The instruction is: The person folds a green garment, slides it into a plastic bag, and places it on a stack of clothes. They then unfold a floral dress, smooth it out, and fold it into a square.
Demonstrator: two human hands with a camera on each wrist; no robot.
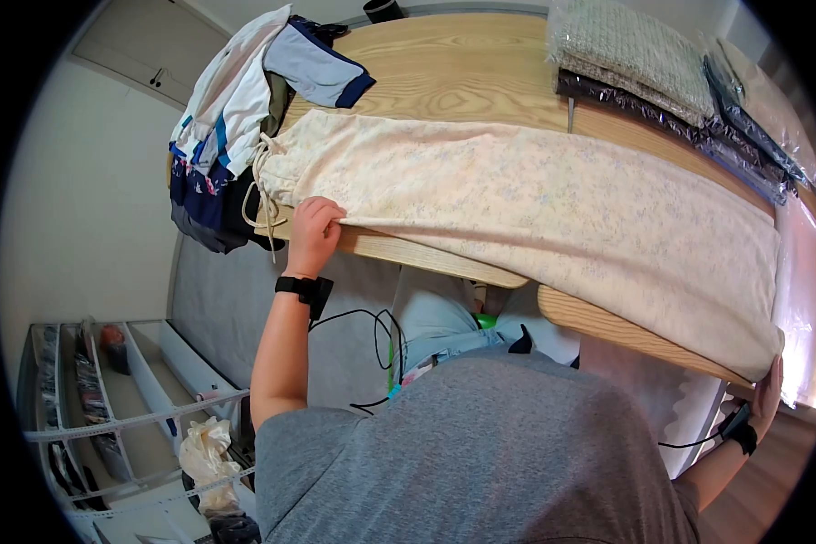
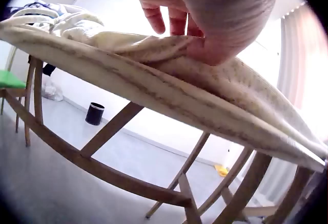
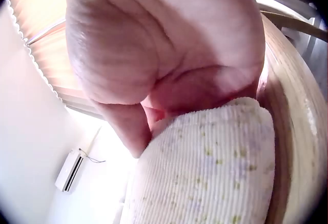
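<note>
A long cream dress [image 1: 535, 199] with a small floral print lies stretched across the wooden table [image 1: 444, 54], its thin straps [image 1: 261, 186] bunched at the left end. My left hand [image 1: 315, 231] pinches the near edge close to the strap end; in the left wrist view the thumb [image 2: 207, 52] presses on a fold of cloth at the table edge. At the far right, my right hand [image 1: 767, 392] grips the hem corner, just off the table's edge. The right wrist view shows ribbed fabric [image 3: 205, 167] between thumb and fingers, with the fingertips hidden behind it.
A heap of clothes [image 1: 227, 118] hangs over the table's left end. Folded garments in clear plastic [image 1: 630, 59] are stacked at the back right. A black cup-like container [image 1: 383, 11] stands at the far edge. Wire shelving [image 1: 145, 417] is at lower left. Cables [image 1: 372, 317] run from the wrist bands.
</note>
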